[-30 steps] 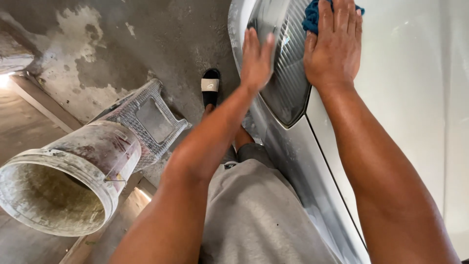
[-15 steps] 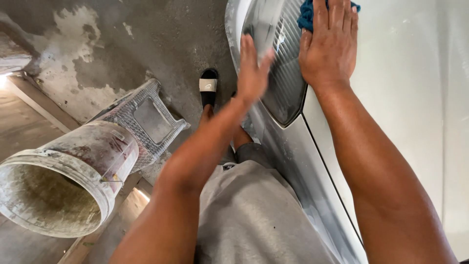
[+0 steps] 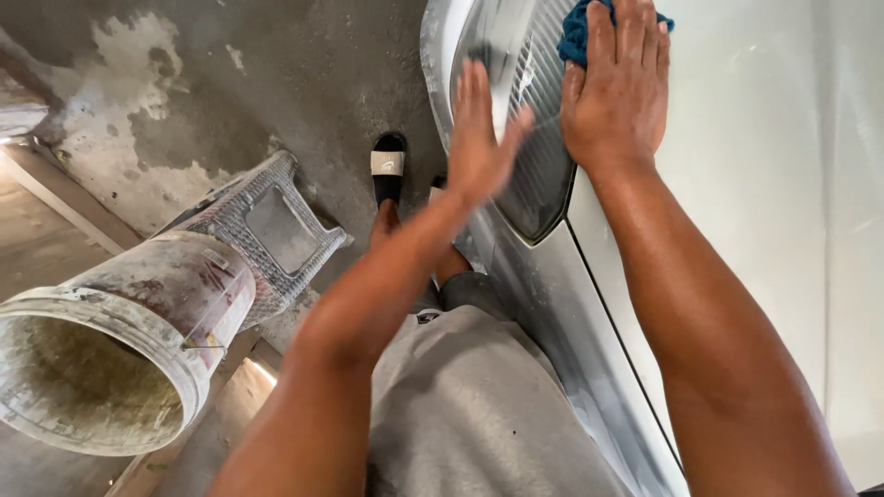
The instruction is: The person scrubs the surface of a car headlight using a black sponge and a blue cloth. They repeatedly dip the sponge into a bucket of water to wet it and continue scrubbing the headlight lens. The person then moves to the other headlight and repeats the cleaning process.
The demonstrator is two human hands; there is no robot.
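Note:
My right hand (image 3: 615,87) presses flat on a blue cloth (image 3: 578,32) at the top edge of a car's headlight (image 3: 534,156). Only a corner of the cloth shows past my fingers. My left hand (image 3: 479,138) is open, fingers spread, hovering at the headlight's left edge beside the silver car body (image 3: 737,212). Whether it touches the lens is unclear.
A dirty white bucket (image 3: 101,359) lies tilted at lower left. Beside it stands a grey plastic stool (image 3: 267,225) on the stained concrete floor (image 3: 184,83). My foot in a black sandal (image 3: 388,170) is below the bumper, and grey shorts (image 3: 470,414) fill the bottom centre.
My left hand has lifted back off the headlight's edge and drifted left and down. My right hand stays pressed on the cloth, shifted slightly.

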